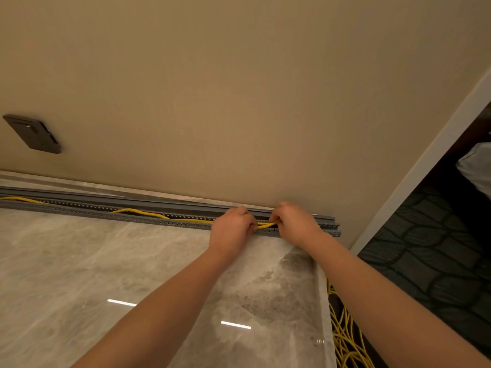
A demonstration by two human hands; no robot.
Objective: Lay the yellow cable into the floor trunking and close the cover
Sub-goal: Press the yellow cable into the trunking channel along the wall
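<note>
1. Left hand (231,227) and right hand (293,226) both at the right end of the grey floor trunking (87,208), which runs along the foot of the wall (239,88).
2. Grip: each hand is curled closed around the yellow cable (265,224); a short doubled stretch shows between them, just over the open channel.
3. Cable position: leftward it lies partly in the trunking, humping above the slotted edge in places. A loose tangle of spare cable (345,338) sits on the dark floor at lower right.
4. Cover: not on; I cannot tell which piece it is.
5. Risks (judgement):
   - Raised humps would stop the cover seating, or get pinched.
   - Pulling to the right may drag seated lengths back out.
   - Tangle may snag and jerk the feed.
</note>
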